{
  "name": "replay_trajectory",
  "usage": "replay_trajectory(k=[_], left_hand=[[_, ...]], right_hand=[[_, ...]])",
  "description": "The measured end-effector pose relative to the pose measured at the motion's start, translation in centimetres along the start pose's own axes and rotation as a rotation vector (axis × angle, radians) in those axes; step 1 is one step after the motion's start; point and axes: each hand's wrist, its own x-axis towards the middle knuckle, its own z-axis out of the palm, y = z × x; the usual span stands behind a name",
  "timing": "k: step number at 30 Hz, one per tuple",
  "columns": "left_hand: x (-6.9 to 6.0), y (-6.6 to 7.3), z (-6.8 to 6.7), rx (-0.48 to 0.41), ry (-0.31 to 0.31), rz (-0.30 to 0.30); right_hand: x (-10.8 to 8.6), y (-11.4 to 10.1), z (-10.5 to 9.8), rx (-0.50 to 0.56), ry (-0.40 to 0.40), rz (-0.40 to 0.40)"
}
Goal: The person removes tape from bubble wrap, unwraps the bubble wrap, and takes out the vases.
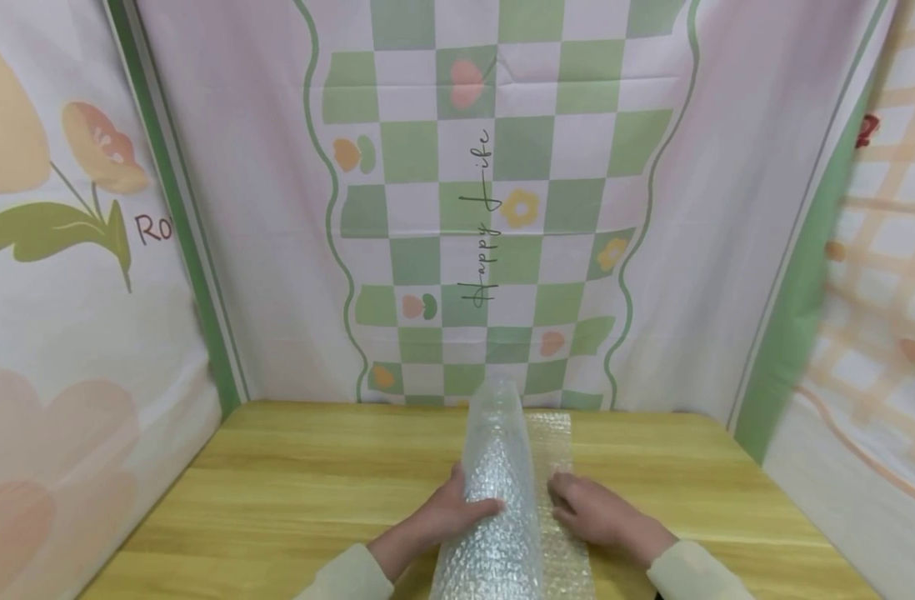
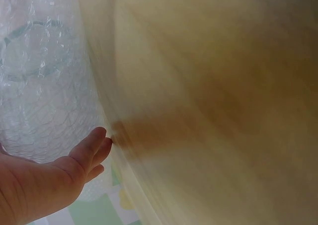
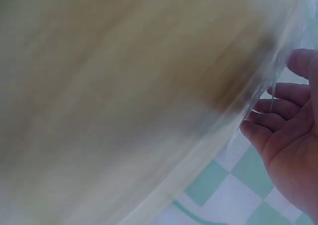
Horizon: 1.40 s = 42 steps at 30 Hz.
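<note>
A large roll of clear bubble wrap (image 1: 495,467) lies lengthwise in front of me, with a loose flat strip (image 1: 553,450) of the same wrap along its right side. My left hand (image 1: 457,504) rests on the roll's left side, thumb across its top. In the left wrist view, the fingers (image 2: 97,143) look fairly straight beside the wrap, tips near the tabletop. On the loose strip, my right hand (image 1: 600,508) touches the wrap with bent fingers. The right wrist view shows the thumb (image 3: 302,62) at the sheet, apart from the gently bent fingers.
The wooden table (image 1: 315,467) extends to both sides of the roll. A checkered curtain (image 1: 487,208) hangs behind its back edge, close to the roll's far end. Printed cloths flank the left (image 1: 67,350) and right (image 1: 862,400) sides.
</note>
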Motion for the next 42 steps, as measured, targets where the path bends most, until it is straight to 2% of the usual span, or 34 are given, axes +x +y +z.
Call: replay_trajectory(k=[5, 12, 17, 29, 42], left_hand=[[0.0, -0.1, 0.0, 0.003, 0.008, 0.013], [-0.1, 0.1, -0.1, 0.008, 0.009, 0.012], [-0.1, 0.2, -0.1, 0.003, 0.009, 0.020], [0.0, 0.0, 0.0, 0.000, -0.002, 0.013], [-0.2, -0.1, -0.1, -0.003, 0.002, 0.025]], right_hand=[[-0.5, -0.5, 0.2, -0.055, -0.050, 0.060], [-0.7, -0.8, 0.5, -0.146, -0.023, -0.018], [-0.8, -0.9, 0.6, -0.142, -0.042, -0.018], [-1.5, -1.2, 0.6, -0.109, -0.176, 0.078], [-1.8, -1.5, 1.0, -0.141, -0.200, 0.024]])
